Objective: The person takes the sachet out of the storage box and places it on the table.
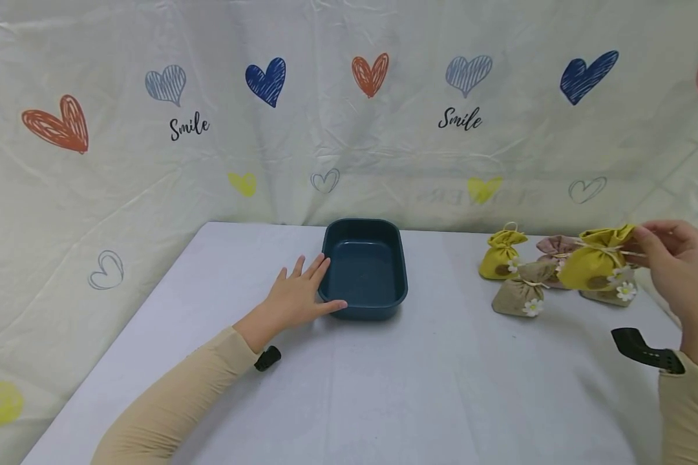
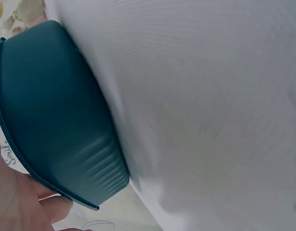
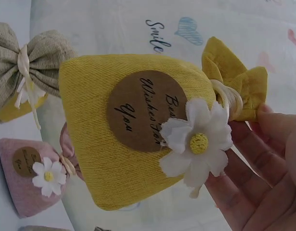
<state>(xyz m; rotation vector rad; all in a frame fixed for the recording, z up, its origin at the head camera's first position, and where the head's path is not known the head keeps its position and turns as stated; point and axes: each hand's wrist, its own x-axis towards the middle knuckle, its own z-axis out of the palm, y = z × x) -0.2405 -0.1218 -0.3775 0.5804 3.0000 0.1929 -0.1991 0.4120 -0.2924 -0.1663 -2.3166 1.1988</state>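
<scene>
A yellow drawstring pouch (image 3: 104, 178) with a round "Best Wishes For You" label and a white cloth flower hangs from my right hand (image 1: 677, 265), whose thumb and fingers pinch its gathered top. In the head view this pouch (image 1: 587, 266) is raised in front of the others at the table's right. My left hand (image 1: 293, 300) lies with spread fingers along the left rim of a dark teal basin (image 1: 363, 309), thumb at its front corner. The basin's inside shows nothing in it. The left wrist view shows the basin's outer wall (image 2: 56, 106) standing on the white cloth.
Beside the held pouch stand another yellow pouch (image 1: 494, 263), a pink pouch (image 1: 552, 245), a beige pouch (image 1: 514, 298) and one more beige pouch (image 1: 605, 297), partly hidden. A white cloth covers the table (image 1: 430, 387). Behind hangs a curtain (image 1: 349, 142) printed with hearts.
</scene>
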